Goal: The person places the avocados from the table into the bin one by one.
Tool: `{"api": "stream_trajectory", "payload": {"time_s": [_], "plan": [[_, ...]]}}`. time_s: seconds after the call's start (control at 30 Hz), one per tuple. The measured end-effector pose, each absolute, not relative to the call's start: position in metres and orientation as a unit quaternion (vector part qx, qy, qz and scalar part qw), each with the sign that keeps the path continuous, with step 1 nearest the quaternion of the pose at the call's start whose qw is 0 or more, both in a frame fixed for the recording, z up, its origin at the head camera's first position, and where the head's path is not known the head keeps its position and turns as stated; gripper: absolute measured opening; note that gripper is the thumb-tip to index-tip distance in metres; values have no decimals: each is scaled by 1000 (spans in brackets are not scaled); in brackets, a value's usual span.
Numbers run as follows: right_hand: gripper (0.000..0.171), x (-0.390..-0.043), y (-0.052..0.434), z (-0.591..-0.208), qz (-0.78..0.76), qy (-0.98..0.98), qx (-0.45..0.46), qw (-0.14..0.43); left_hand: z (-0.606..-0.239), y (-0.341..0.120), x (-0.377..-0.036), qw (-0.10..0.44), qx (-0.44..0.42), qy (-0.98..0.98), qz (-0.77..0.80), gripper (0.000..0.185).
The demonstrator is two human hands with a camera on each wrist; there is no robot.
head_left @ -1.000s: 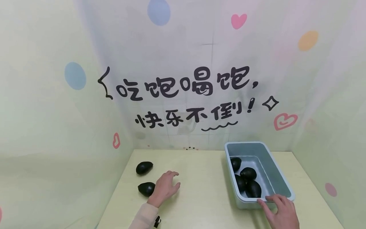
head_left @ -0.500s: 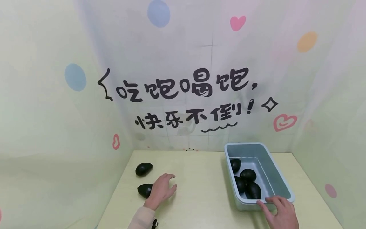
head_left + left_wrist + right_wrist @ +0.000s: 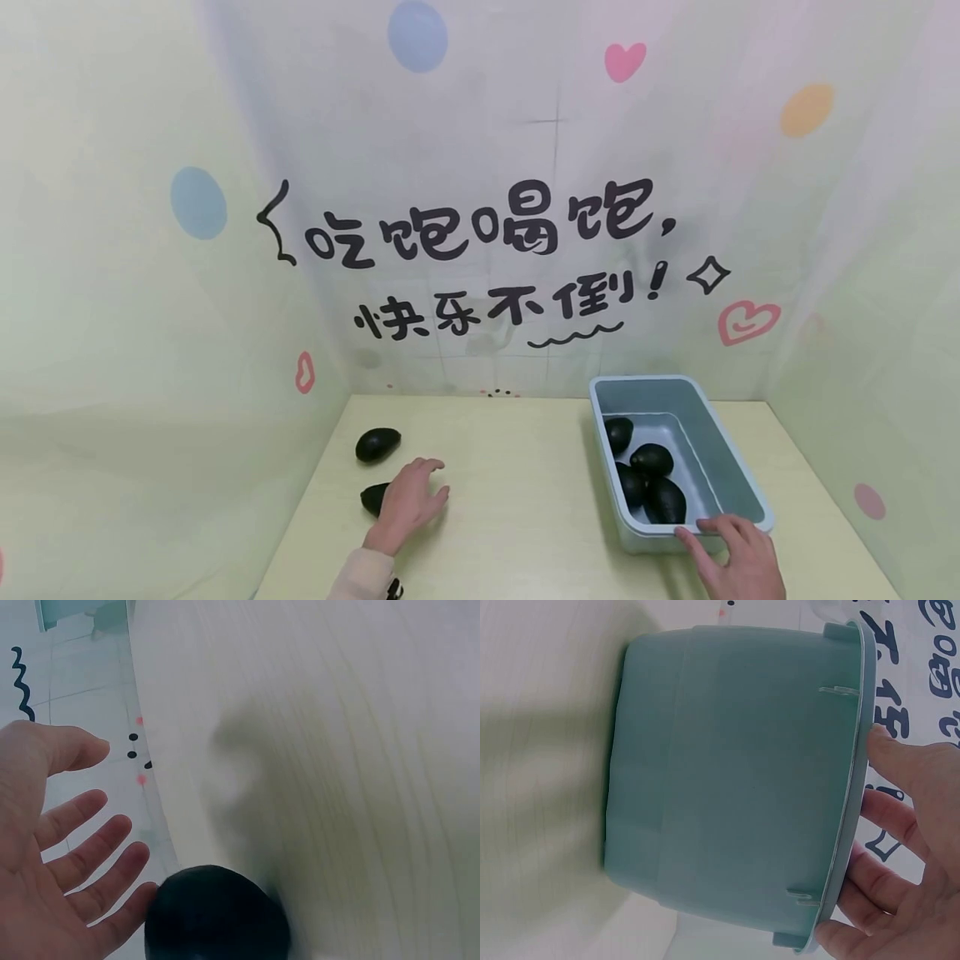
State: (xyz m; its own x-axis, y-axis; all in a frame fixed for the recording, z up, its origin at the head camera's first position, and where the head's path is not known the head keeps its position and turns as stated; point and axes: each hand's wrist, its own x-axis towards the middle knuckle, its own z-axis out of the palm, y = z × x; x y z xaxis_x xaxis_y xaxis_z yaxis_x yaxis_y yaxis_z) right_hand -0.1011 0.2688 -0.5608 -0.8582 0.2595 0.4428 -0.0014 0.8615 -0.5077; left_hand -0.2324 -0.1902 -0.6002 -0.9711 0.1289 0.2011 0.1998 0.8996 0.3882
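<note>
In the head view my left hand, fingers spread and loosely bent, hovers over the nearer of two dark avocados on the left, covering part of this avocado. The left wrist view has the rounded end of a dark avocado beside the little finger, with nothing held in the palm. Farther back lies the other avocado. On the right, my right hand grips the near rim of a blue-green plastic bin, fingers over the edge. Several avocados rest inside it, toward its left side.
Everything stands on a pale wooden table. A printed cloth backdrop with black lettering rises behind the table's back edge, and similar cloth walls close in both sides. The bin stands near the back right.
My left hand has moved left and slightly down, covering more of the nearer avocado. The right hand keeps its grip on the bin, which stays in place.
</note>
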Motion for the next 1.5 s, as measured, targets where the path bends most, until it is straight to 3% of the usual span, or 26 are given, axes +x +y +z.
{"api": "stream_trajectory", "payload": {"time_s": [0.5, 1.5], "plan": [[27, -101, 270, -566, 249, -924, -59, 285, -610, -215, -231, 91, -65, -969, -220, 38], [28, -101, 267, -559, 251, -932, -85, 246, -627, -249, -220, 64, -7, -978, -198, 41]]}}
